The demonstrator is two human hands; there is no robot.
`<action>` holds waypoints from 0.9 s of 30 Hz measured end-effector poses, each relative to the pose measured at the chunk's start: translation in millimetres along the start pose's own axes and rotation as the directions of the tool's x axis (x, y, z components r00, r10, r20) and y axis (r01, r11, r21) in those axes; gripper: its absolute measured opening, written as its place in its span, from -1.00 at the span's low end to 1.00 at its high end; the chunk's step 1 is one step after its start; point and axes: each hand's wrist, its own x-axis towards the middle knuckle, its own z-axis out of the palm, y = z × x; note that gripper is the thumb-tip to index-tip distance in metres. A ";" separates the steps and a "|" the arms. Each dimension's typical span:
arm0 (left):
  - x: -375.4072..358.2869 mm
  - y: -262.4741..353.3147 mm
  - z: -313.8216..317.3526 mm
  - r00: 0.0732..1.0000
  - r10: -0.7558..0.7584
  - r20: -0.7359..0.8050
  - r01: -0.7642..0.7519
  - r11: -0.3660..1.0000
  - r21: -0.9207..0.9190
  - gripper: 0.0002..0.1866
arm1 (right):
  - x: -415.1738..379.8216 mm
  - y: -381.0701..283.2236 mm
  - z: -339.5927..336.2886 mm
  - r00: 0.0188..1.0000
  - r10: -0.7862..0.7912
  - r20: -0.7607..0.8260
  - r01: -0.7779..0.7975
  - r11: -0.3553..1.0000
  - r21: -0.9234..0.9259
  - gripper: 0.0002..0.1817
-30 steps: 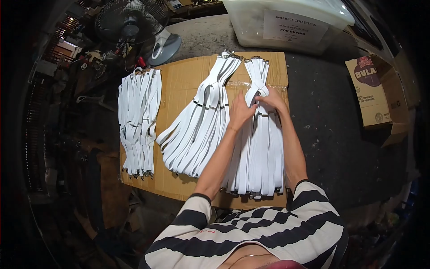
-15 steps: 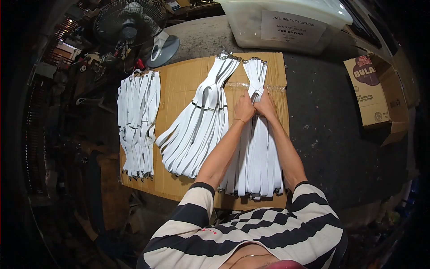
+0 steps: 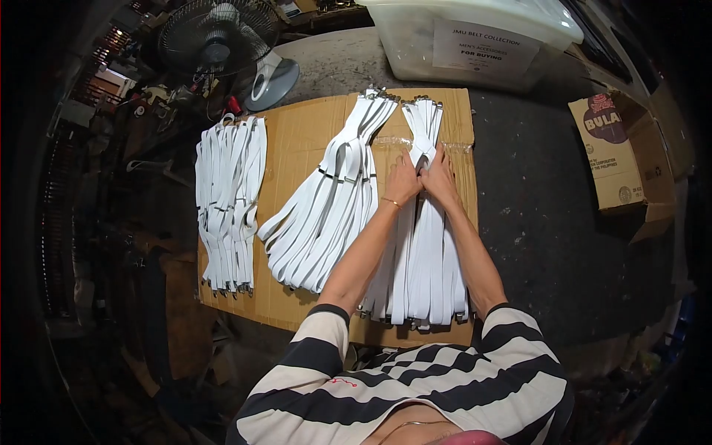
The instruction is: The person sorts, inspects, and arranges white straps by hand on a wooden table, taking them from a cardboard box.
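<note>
White suspenders with metal clips lie in three bundles on a flattened cardboard sheet (image 3: pixel 289 141). Both my hands are at the right bundle of suspenders (image 3: pixel 426 259), just below where its straps cross. My left hand (image 3: pixel 403 182) has its fingers closed round the left edge of the straps. On the opposite edge, my right hand (image 3: pixel 439 179) grips the same bundle, thumbs close together in the middle. A fanned middle bundle of suspenders (image 3: pixel 326 222) lies beside my left forearm. The left bundle of suspenders (image 3: pixel 228 200) is farther off, at the sheet's left side.
A fan (image 3: pixel 215 52) stands at the back left. Behind the sheet is a translucent plastic bin (image 3: pixel 408 44) with a paper label. An open cardboard box (image 3: pixel 612 156) sits at the right on the dark tabletop (image 3: pixel 534 222).
My hands stay at the crossing of the right bundle; the fingers have shifted slightly upward along the straps. The other bundles have not moved.
</note>
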 end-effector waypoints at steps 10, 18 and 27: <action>4.1 -7.4 -11.7 0.950 0.311 0.014 -0.310 0.950 -0.019 -0.20 | -17.9 13.1 -4.9 0.919 -0.382 -0.098 0.382 0.924 -0.020 -0.44; 3.9 -18.6 6.0 0.947 0.301 0.116 -0.303 0.953 0.003 -0.17 | -22.6 15.2 -3.6 0.922 -0.386 -0.029 0.377 0.913 -0.154 -0.42; 17.4 -20.0 -2.2 0.968 0.249 0.001 -0.234 0.910 -0.341 -0.30 | 1.7 23.8 -2.0 0.982 -0.105 -0.154 0.155 0.920 0.359 -0.64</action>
